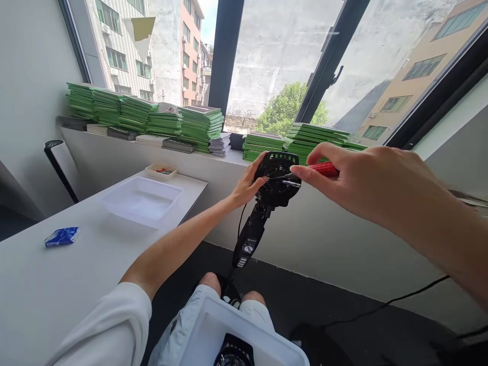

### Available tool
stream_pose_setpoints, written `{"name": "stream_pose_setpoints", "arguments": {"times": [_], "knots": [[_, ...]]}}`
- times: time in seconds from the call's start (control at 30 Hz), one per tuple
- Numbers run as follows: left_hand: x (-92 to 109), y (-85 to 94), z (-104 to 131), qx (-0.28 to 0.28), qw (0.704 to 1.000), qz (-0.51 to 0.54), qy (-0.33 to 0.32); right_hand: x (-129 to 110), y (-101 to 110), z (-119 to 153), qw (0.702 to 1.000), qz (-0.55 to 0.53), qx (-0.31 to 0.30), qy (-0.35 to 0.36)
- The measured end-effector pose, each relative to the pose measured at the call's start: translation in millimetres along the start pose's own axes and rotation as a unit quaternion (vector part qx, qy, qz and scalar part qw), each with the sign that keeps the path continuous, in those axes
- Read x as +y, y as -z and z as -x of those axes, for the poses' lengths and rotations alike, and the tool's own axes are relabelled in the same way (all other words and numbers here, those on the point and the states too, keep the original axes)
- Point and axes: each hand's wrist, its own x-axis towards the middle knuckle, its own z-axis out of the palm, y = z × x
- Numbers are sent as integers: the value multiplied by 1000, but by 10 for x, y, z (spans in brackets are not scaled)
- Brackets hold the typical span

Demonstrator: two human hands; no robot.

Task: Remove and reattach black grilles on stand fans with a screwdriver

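The left hand (246, 187) grips the black device head (277, 194), the right hand (368, 178) grasps a red-handled screwdriver (324, 169) — apparently screw work; the next move calls for careful alignment.

Daylight comes through large, dark-edged windows (274, 56) across the top of the frame, with buildings (187, 48) and a green tree (284, 108) outside. A pale wall (32, 61) fills the upper left; a white table (23, 290) spreads over the lower left. Below the windows, a low white wall (324, 239) meets a dark floor (274, 290) at lower center.
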Motion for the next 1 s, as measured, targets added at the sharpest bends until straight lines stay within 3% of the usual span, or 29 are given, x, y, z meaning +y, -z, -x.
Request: {"name": "stream_pose_setpoints", "arguments": {"times": [0.07, 0.2, 0.3, 0.43, 0.6, 0.67, 0.8, 0.93, 1.0], "knots": [[-30, -20, 23, 5, 1000, -4, -7, -5, 13, 18, 999, -38, 8, 21], [-33, -21, 34, 11, 1000, -14, -11, -21, 11, 41, 1000, 21, 0, -12], [-31, -11, 42, 16, 1000, -9, -2, -27, -18, 50, 996, -89, -30, -4], [-24, -34, 67, 28, 999, 17, -1, -41, -18, 79, 999, -5, 8, -42], [25, -84, 83, 30, 999, 20, -5, -58, 17, 109, 1000, 13, -15, -14], [44, -96, 83, 31, 999, 32, -9, -56, -13, 117, 999, 27, 12, -16], [59, -104, 84, 33, 998, 44, -3, -56, -133, 131, 991, -78, 84, 71], [75, -96, 86, 32, 998, 49, -3, -80, -239, 136, 986, -28, 152, 67], [90, -93, 90, 29, 998, 54, 2, -86, -277, 140, 972, -55, 199, 108]]}}
